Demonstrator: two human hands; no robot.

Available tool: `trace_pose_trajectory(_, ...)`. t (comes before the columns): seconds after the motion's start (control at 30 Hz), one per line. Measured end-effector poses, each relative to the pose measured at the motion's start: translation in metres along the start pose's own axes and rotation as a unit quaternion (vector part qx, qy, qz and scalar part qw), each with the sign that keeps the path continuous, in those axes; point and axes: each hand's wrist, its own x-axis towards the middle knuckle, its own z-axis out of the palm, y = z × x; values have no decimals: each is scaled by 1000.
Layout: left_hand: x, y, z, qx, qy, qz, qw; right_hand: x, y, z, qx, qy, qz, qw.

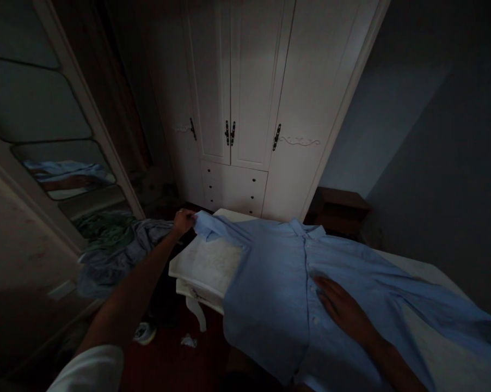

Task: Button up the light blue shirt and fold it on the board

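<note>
A light blue button-up shirt [265, 288] lies spread front side up over a white table [213, 261], its collar toward the wardrobe. My left hand [184, 222] is closed on the cuff of the sleeve at the left and holds it out past the table's corner. On the shirt front, just right of the button line, rests my right hand [341, 305], palm down with the fingers stretched out. The other sleeve trails off along the table to the right. The shirt's lower hem hangs over the near edge.
A white wardrobe [253, 98] with dark handles stands behind the table. At the left, a heap of grey and green clothes [115, 250] sits below a mirrored panel [66, 169]. A brown nightstand [339, 209] is at the back right. White scraps [189, 341] lie on the red floor.
</note>
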Motion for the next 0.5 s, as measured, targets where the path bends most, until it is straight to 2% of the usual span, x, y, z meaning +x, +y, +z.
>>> trace_pose_trajectory(0.1, -1, 25, -6, 4, 50, 5, 999, -2, -7, -3, 21, 2, 8, 1000)
trace_pose_trajectory(0.2, -9, 69, -9, -4, 48, 63, 997, 7, -21, -8, 60, -11, 8, 998)
trace_pose_trajectory(0.23, -14, 87, -8, -6, 34, 101, 994, 13, -27, -10, 77, -13, 6, 997)
trace_pose_trajectory(0.3, -28, 126, -5, 31, -6, 227, 973, 29, -41, -14, 114, -5, 2, 994)
trace_pose_trajectory(0.37, -47, 161, 5, 74, -44, 304, 949, 50, -57, -18, 151, 17, -3, 988)
trace_pose_trajectory(0.43, -69, 187, 22, 87, -114, 385, 912, 77, -73, -22, 193, 42, -11, 980)
trace_pose_trajectory(0.5, -93, 202, 41, 79, -157, 422, 889, 109, -88, -23, 235, 60, -21, 970)
